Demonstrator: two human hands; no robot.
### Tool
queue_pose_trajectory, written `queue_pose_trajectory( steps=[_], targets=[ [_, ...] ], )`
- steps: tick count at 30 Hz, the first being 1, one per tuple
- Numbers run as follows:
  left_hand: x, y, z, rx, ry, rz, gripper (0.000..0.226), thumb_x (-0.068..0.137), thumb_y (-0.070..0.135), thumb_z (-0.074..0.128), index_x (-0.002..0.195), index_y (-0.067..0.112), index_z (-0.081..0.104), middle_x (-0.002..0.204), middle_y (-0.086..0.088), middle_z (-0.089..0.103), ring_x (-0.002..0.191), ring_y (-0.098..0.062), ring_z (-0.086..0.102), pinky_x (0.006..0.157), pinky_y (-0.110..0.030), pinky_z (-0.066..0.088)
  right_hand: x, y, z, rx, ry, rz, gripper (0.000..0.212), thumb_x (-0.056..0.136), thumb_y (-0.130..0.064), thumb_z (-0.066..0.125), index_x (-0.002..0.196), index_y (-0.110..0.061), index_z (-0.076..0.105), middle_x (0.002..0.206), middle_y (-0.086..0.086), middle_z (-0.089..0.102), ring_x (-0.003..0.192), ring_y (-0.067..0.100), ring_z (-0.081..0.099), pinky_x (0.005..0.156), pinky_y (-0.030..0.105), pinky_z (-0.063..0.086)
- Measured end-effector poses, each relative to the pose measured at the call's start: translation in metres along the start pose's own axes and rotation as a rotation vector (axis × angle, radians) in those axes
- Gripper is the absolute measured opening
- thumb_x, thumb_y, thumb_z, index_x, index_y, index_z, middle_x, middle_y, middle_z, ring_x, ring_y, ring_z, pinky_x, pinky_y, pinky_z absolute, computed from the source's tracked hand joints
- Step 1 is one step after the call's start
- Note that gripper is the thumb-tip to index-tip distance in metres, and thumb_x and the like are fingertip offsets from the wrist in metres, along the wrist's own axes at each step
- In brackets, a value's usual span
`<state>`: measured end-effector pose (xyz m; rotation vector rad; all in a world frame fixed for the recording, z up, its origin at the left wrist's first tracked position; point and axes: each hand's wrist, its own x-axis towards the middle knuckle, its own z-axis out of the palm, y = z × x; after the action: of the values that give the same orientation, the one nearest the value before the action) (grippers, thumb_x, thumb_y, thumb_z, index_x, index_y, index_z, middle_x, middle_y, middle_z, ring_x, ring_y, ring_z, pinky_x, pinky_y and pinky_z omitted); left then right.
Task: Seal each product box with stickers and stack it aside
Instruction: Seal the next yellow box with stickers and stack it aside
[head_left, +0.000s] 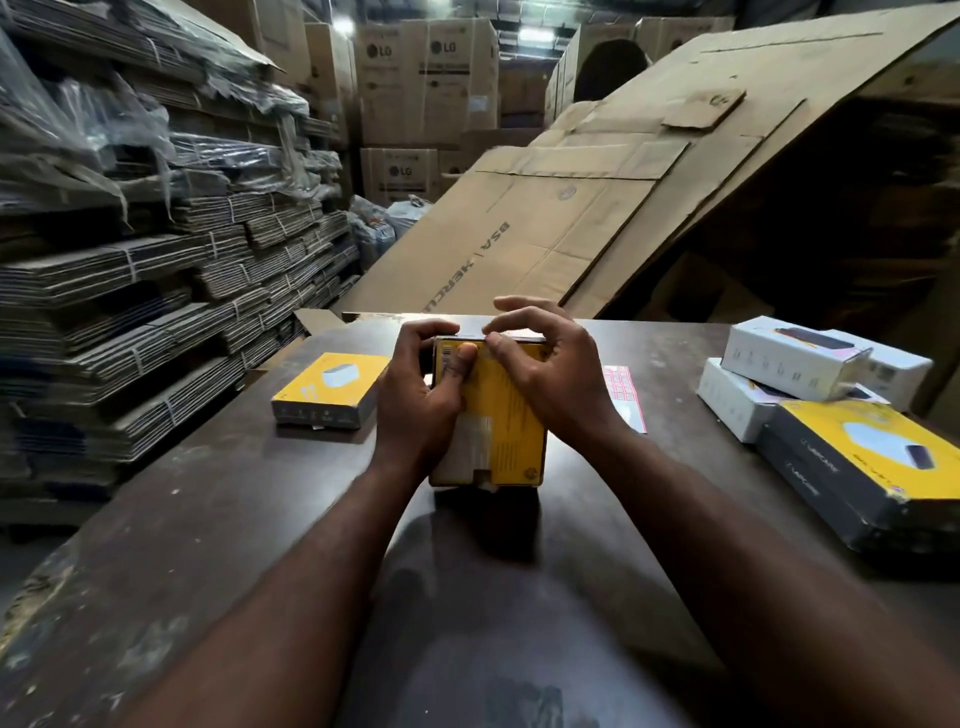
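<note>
A yellow product box (511, 415) stands on its edge in the middle of the dark table (218, 519), its printed back towards me. My left hand (423, 395) grips its left side, fingers curled over the top edge and thumb on the yellow face. My right hand (550, 374) is at the top edge, thumb and forefinger pinched together there; whether they hold a sticker I cannot tell. A pink-and-white sticker sheet (626, 395) lies flat just right of the box, partly behind my right wrist.
One yellow box (330, 387) lies flat at the left of the table. At the right are two white boxes (810, 364) and two dark-sided yellow boxes (872, 462). Bundled flat cartons (156, 291) rise at the left; a big cardboard sheet (597, 208) leans behind the table.
</note>
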<state>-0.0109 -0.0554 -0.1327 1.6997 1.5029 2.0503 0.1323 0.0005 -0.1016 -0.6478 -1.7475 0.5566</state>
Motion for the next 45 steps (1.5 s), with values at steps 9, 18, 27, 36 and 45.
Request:
queue_pose_trajectory(
  steps=[9, 18, 27, 36, 45],
  targets=[
    [-0.001, 0.001, -0.001, -0.009, 0.045, -0.047, 0.027, 0.092, 0.031, 0.071, 0.113, 0.018, 0.060, 0.095, 0.008, 0.065, 0.084, 0.004, 0.063, 0.068, -0.011, 0.048, 0.001, -0.007, -0.006, 0.351, -0.062, 0.191, 0.007, 0.093, -0.019, 0.071, 0.097, -0.019, 0.077, 0.113, -0.006, 0.074, 0.110, 0.011, 0.067, 0.097, 0.043, 0.056],
    [-0.001, -0.003, 0.002, -0.028, 0.090, -0.115, 0.026, 0.090, 0.032, 0.074, 0.109, 0.022, 0.059, 0.097, 0.008, 0.067, 0.088, -0.006, 0.066, 0.071, -0.021, 0.054, 0.002, -0.013, -0.007, 0.514, -0.175, 0.357, 0.024, 0.098, -0.020, 0.061, 0.084, -0.020, 0.081, 0.137, -0.009, 0.062, 0.126, 0.012, 0.057, 0.097, 0.036, 0.053],
    [-0.002, -0.004, 0.003, -0.067, 0.091, -0.160, 0.027, 0.089, 0.036, 0.074, 0.109, 0.026, 0.059, 0.101, 0.006, 0.068, 0.095, -0.015, 0.069, 0.076, -0.033, 0.059, -0.002, -0.004, -0.003, 0.491, -0.132, 0.378, 0.012, 0.092, -0.032, 0.070, 0.093, -0.027, 0.081, 0.137, -0.014, 0.061, 0.130, 0.012, 0.052, 0.102, 0.041, 0.050],
    [-0.003, 0.000, 0.003, -0.070, 0.073, -0.173, 0.028, 0.088, 0.038, 0.074, 0.108, 0.028, 0.057, 0.102, 0.008, 0.066, 0.096, -0.017, 0.069, 0.077, -0.040, 0.062, -0.003, 0.001, -0.001, 0.482, -0.096, 0.368, 0.015, 0.093, -0.026, 0.070, 0.103, -0.018, 0.080, 0.129, -0.013, 0.066, 0.122, 0.009, 0.059, 0.094, 0.034, 0.055],
    [-0.002, -0.001, 0.005, -0.063, 0.073, -0.168, 0.028, 0.087, 0.040, 0.073, 0.107, 0.028, 0.057, 0.101, 0.008, 0.067, 0.095, -0.017, 0.069, 0.077, -0.042, 0.062, -0.005, 0.007, -0.001, 0.483, -0.067, 0.350, 0.014, 0.095, -0.023, 0.068, 0.099, -0.016, 0.079, 0.122, -0.010, 0.069, 0.114, 0.009, 0.064, 0.083, 0.027, 0.055]
  ],
)
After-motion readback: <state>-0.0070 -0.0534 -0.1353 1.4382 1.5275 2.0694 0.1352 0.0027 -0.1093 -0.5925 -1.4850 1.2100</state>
